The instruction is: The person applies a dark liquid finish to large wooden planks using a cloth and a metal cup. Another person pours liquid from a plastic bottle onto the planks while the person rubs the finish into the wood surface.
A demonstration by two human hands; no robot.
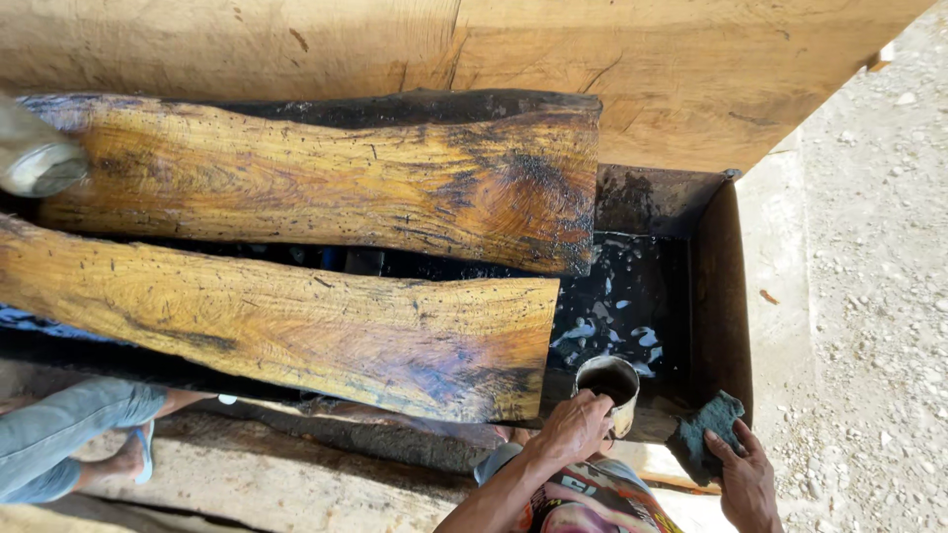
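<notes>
My left hand [571, 430] grips a small metal cup [608, 382] holding dark liquid, at the near rim of a dark trough [721, 296]. Right of it, my right hand [743, 486] holds a dark green sponge [703, 434] against the trough's near right corner. Two wet, yellow-brown wooden slabs lie lengthwise in the trough: the far slab [326, 178] and the near slab [296, 331]. Their right ends are stained dark. Black liquid with pale foam [622, 306] pools at the trough's right end beyond the slabs.
A wide pale plank [474, 49] stands behind the trough. Another person's leg in blue jeans with a sandalled foot [89, 444] rests on the timber at lower left. A grey object [35, 158] shows at the left edge. Gravel ground [869, 276] lies to the right.
</notes>
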